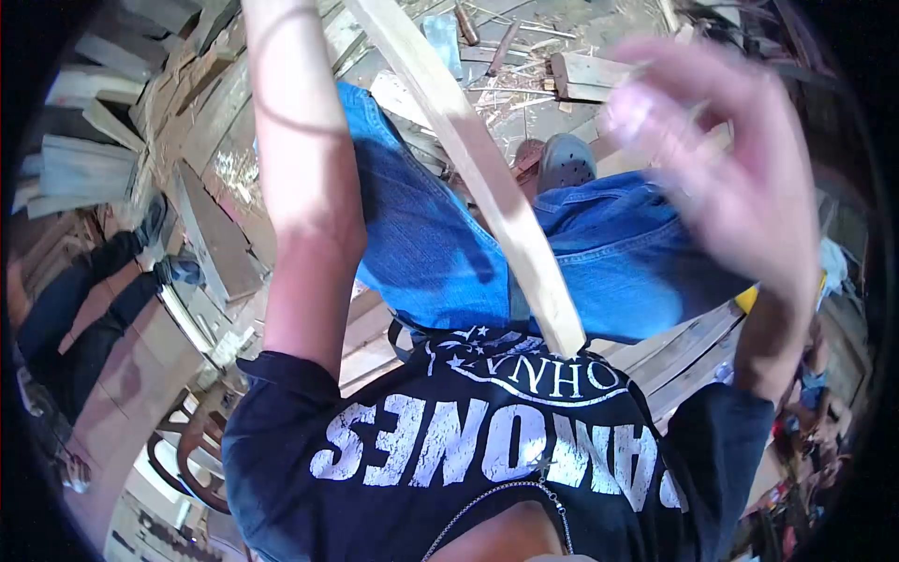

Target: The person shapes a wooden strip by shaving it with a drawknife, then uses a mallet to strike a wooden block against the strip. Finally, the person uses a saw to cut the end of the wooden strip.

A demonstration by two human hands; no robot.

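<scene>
A long pale wooden strip [496, 201] slants from the top edge down to the printed black shirt, its near end against the belly and its middle between the knees in blue jeans. My right hand [693, 150] is raised to the right of the strip, apart from it; motion blurs it, but its fingers look spread and nothing shows in them. The left forearm [304, 140] reaches up past the top edge, so the left hand is out of view, as is the strip's far end.
Wood offcuts [585, 77] and shavings lie on the floor ahead. A grey clog [566, 164] shows between the legs. At the left are another person's dark-trousered legs [80, 300], stacked boards [89, 169] and a chair [197, 450]. Planks [693, 351] lie behind the right thigh.
</scene>
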